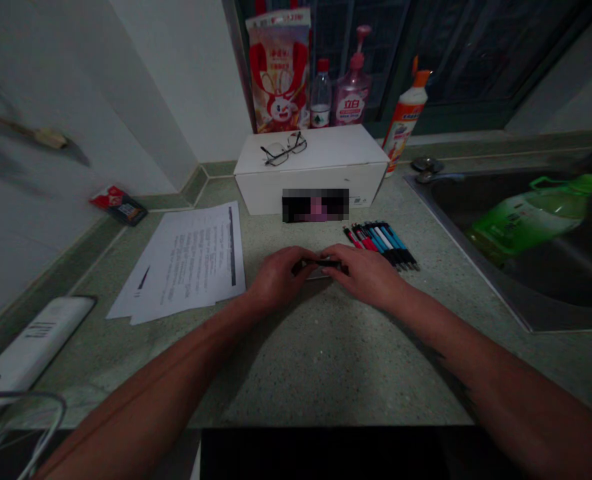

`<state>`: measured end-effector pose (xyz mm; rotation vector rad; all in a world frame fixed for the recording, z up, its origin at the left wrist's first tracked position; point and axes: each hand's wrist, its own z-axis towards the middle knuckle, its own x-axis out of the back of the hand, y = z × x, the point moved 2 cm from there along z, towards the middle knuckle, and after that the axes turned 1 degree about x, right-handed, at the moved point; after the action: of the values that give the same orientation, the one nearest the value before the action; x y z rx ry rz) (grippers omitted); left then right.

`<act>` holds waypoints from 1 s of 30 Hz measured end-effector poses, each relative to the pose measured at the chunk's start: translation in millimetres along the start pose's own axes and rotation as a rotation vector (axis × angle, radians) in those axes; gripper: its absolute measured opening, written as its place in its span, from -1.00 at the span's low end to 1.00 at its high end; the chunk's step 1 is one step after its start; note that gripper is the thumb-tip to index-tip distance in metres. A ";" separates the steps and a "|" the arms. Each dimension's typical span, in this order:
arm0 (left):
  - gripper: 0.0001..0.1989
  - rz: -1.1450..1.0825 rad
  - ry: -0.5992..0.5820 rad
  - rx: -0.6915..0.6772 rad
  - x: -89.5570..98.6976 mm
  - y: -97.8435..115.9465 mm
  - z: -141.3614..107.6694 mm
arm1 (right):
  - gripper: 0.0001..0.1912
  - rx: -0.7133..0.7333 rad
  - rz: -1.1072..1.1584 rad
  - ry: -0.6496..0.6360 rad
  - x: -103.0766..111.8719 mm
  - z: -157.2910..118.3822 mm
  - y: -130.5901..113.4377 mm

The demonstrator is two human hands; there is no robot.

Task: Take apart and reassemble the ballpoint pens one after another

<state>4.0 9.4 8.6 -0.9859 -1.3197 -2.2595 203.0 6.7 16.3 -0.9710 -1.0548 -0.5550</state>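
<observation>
Speckled desk (326, 360) beneath us: our left hand (275, 279) and right hand (363, 275) meet, fingers (343, 257) curled closed on a black pen (323, 263), with a row of pens (381, 245) just beyond and printed papers (183, 260) leftward.

And there they were, the left hand (276, 277) and the right hand (363, 273) drawn together at centre, fingers curled downward, fingertips nearly meeting! The bare left forearm (161, 387) and right forearm (501, 380) angled sharply inward, wrists low.
</observation>
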 end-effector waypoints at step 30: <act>-0.89 -0.011 0.007 -0.016 -0.2 -1.8 -0.5 | -0.74 0.047 0.004 -0.013 -1.3 0.2 1.6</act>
<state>2.9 9.9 7.1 -0.9781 -1.3091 -2.2831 203.6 7.6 14.5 -0.9362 -1.0728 -0.5188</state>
